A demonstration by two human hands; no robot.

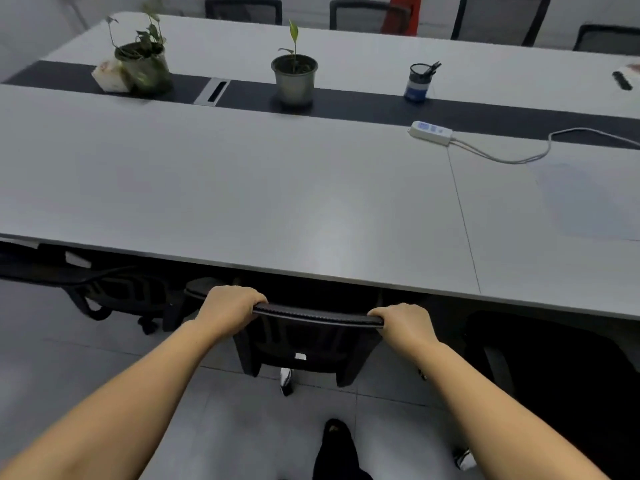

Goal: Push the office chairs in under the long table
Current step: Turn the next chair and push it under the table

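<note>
A black mesh office chair point(304, 344) stands in front of me, its seat under the near edge of the long grey table point(242, 195). My left hand point(228, 306) grips the left end of the backrest's top rail, fingers curled over it. My right hand point(407, 322) grips the right end the same way. Another black chair point(114, 289) sits tucked under the table to the left. A third black chair point(554, 368) stands at the right, just below the table edge.
On the table stand two potted plants point(294, 77), a tissue box point(109, 76), a pen cup point(419, 81) and a white power strip point(431, 132) with its cord. Several chairs point(498, 19) line the far side. My foot point(337, 445) is on the tiled floor.
</note>
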